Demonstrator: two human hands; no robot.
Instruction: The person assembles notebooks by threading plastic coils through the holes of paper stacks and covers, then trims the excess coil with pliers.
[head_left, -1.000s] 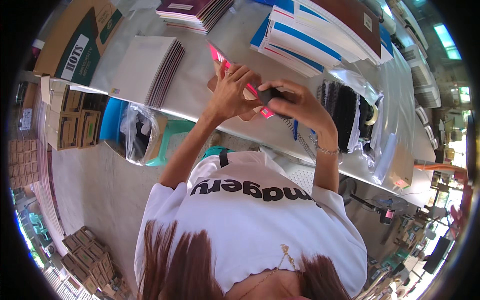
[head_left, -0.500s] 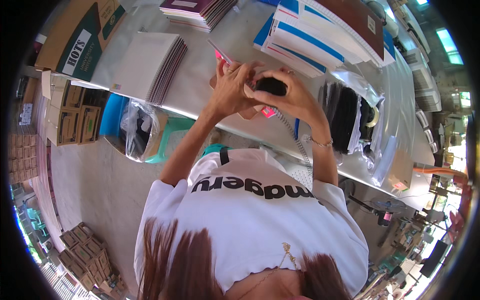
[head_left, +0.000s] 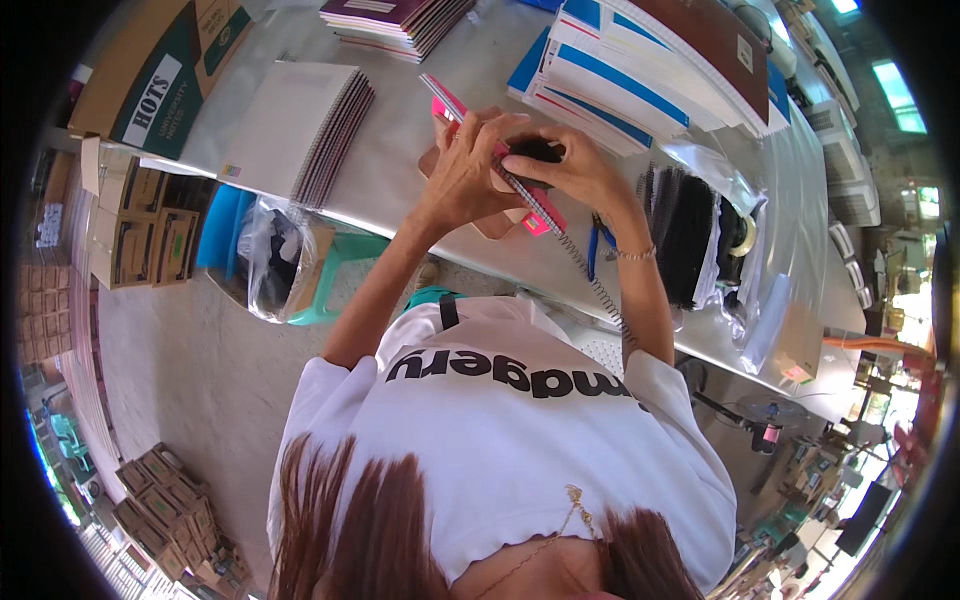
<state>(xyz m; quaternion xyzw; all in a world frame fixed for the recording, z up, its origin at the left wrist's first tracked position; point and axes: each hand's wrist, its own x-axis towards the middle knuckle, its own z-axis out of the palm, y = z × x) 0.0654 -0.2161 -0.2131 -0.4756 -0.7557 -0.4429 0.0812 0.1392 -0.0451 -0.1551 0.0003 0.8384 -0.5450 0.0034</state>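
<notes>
My left hand is closed on a small pink notebook, which stands on its edge, tilted, above the table. A thin wire spiral runs along the notebook's bound edge, and its loose tail hangs past my right wrist. With the thumb against that bound edge, my right hand curls around the notebook's right side. A dark patch shows inside the curve of its fingers; what it is I cannot make out. Beneath my hands lies a brown, flat-looking piece, mostly covered. Blue-handled pliers lie beside my right wrist.
Spiral notebooks are stacked at the left, with purple ones behind. White-and-blue notebooks stand at the far right. Black spiral coils lie right of my hand. Left of the table's front edge is a plastic-lined bin.
The notebook has turned, so more of its pink cover and wire-bound edge shows. My right thumb has come onto that edge, and the dark patch between my fingers looks smaller.
</notes>
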